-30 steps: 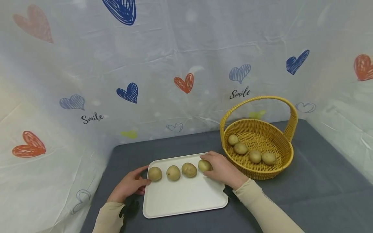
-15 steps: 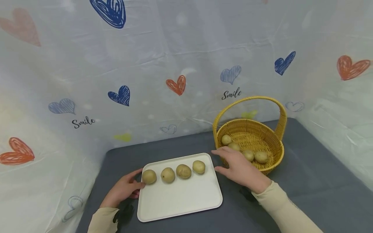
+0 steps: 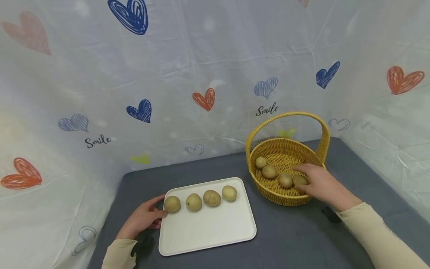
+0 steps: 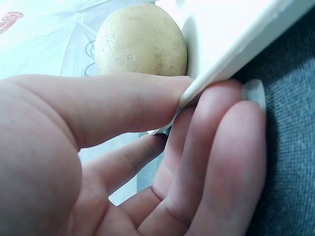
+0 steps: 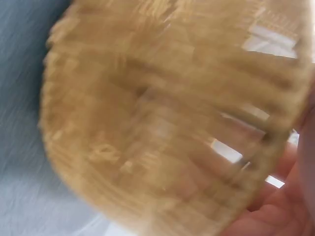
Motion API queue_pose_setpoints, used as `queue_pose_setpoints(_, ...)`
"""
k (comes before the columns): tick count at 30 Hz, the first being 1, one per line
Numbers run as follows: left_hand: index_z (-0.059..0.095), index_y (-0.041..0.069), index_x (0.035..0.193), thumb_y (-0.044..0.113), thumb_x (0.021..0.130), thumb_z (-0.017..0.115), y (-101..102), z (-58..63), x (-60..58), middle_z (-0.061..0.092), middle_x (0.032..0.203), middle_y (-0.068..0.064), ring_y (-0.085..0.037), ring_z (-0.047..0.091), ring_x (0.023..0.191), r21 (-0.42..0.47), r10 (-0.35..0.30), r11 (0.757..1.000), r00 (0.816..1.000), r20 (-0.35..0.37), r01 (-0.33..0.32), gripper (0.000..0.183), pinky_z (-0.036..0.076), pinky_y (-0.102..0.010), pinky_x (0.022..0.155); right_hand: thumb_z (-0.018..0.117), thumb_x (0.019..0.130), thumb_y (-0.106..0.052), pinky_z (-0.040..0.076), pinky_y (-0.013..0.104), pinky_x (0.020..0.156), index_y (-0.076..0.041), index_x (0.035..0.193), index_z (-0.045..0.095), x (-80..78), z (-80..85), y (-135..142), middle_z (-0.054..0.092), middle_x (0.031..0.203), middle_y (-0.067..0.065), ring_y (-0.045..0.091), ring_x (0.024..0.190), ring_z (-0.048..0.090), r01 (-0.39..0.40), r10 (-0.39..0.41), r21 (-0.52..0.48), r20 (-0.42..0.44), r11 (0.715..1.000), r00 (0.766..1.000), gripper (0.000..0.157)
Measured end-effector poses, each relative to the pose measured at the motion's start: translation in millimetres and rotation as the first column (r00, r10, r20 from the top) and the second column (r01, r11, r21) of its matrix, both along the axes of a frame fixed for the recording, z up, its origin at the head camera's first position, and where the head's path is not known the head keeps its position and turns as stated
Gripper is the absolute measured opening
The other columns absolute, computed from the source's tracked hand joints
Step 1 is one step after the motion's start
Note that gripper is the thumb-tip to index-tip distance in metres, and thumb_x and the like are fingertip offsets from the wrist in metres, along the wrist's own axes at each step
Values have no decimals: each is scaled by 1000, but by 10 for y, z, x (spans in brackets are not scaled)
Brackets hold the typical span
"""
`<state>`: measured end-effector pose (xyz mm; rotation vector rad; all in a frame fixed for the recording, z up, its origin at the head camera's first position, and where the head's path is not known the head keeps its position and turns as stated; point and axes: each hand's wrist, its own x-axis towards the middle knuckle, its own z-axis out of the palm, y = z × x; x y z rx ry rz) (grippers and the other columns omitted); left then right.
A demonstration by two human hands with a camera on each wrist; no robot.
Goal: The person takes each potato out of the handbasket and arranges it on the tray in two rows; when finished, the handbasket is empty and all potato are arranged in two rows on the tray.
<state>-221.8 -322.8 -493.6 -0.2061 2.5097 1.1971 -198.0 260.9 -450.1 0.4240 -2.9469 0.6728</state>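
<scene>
At the left edge of the white tray (image 3: 208,233) my left hand (image 3: 141,218) pinches the rim, thumb above and curled fingers below, as the left wrist view shows. Several potatoes stand in a row along the tray's far side, with one potato (image 4: 140,42) close to my left thumb. My right hand (image 3: 324,185) reaches over the rim of the yellow wicker basket (image 3: 265,191), its fingers spread about the rightmost potato (image 3: 300,181). Other potatoes, such as the one (image 3: 285,180) beside it, lie in the basket. The right wrist view is blurred, mostly basket wall.
The basket's tall arched handle (image 3: 285,114) rises above its opening. A dark grey cloth (image 3: 272,239) covers the table. Behind and at both sides hangs a white sheet (image 3: 174,74) printed with hearts.
My right hand has let go of the potato at the tray's right end and moved right, over the basket. My left hand stays at the tray's edge. The head view has shifted slightly.
</scene>
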Motion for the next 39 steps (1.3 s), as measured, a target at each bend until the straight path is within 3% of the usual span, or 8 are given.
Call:
queue_pose_setpoints(9,45,9,165,17,94,83,-2,-15,8,67,81,-11,-20,67,66,5,0,1000,1000,-1,0,81,63,-35,63,84,90,-19,60,60,90,6,133,72,-148,-10,161,75,123,24,45,111,72,-29,25,54,58,998,998,50)
queue_pose_setpoints(16,45,8,165,19,93,83,2,-14,2,67,81,-11,-20,67,66,7,-10,1000,1000,-6,10,82,63,-36,63,84,91,-18,60,60,90,8,131,73,-195,15,178,77,121,25,47,112,72,-53,45,70,114,996,992,49)
queue_pose_setpoints(26,46,9,164,19,93,84,-13,-57,38,69,84,-12,-21,69,67,3,0,1000,1000,-18,0,81,64,-37,63,83,91,-19,54,37,73,-3,117,80,-244,23,162,79,104,7,19,87,67,-65,55,63,159,996,986,31)
queue_pose_setpoints(39,41,7,167,22,95,84,-73,-34,-8,67,82,-10,-19,69,67,52,-55,997,998,-3,55,85,64,-37,65,84,88,-20,56,39,76,-5,118,81,-214,82,199,80,106,5,19,91,69,-35,32,22,125,999,992,33)
